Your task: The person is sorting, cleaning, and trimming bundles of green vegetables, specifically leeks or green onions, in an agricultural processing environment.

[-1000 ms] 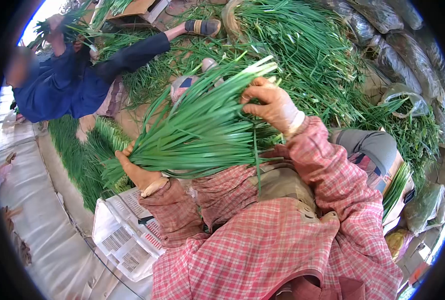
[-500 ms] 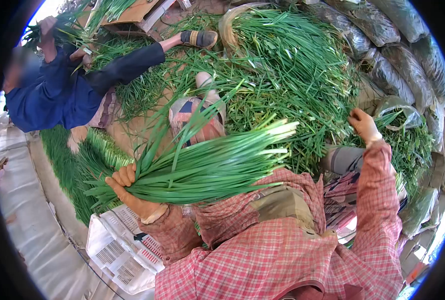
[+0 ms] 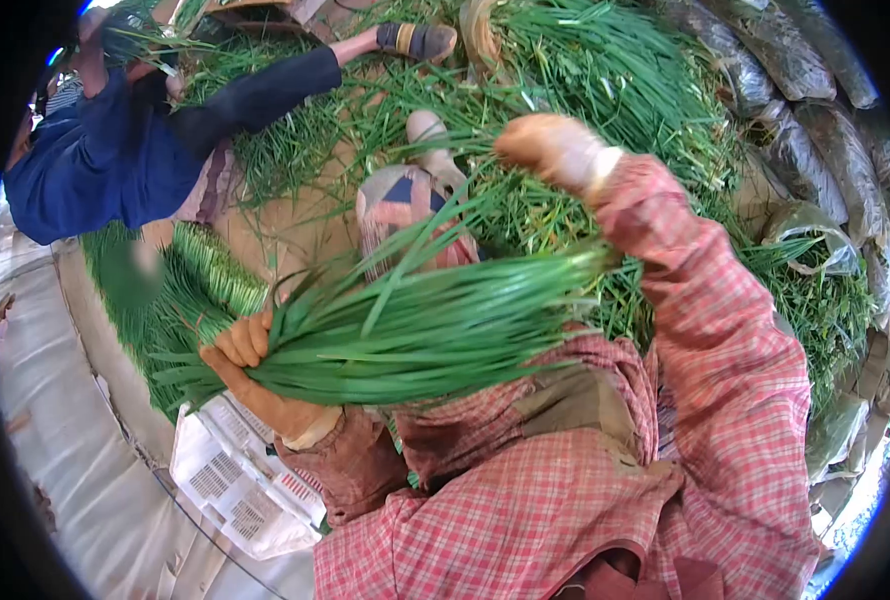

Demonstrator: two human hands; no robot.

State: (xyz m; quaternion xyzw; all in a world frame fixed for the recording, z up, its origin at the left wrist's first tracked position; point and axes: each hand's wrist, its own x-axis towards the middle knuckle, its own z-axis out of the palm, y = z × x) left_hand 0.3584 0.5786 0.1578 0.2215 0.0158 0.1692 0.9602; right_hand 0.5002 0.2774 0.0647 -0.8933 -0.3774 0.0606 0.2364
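Note:
My left hand [image 3: 240,345], in an orange-brown glove, is closed round the leafy end of a big bunch of garlic chives [image 3: 415,330]. The bunch lies across my lap, pale cut ends pointing right. My right hand [image 3: 550,150], gloved too, is raised beyond the bunch's pale ends and smeared by motion, its fingers unclear. Beneath it spreads a litter of loose chive leaves [image 3: 535,215]. Beyond is a large heap of chives [image 3: 605,80].
Neat rows of chives [image 3: 215,270] lie at the left, near a white printed box [image 3: 230,480]. A person in blue [image 3: 115,170] sits at upper left, one leg stretched toward the heap. Filled plastic bags [image 3: 780,50] are stacked at upper right.
My right hand has swung up and left from the leaves at the right to above the bunch's pale ends. My left hand keeps its grip; the view has shifted slightly.

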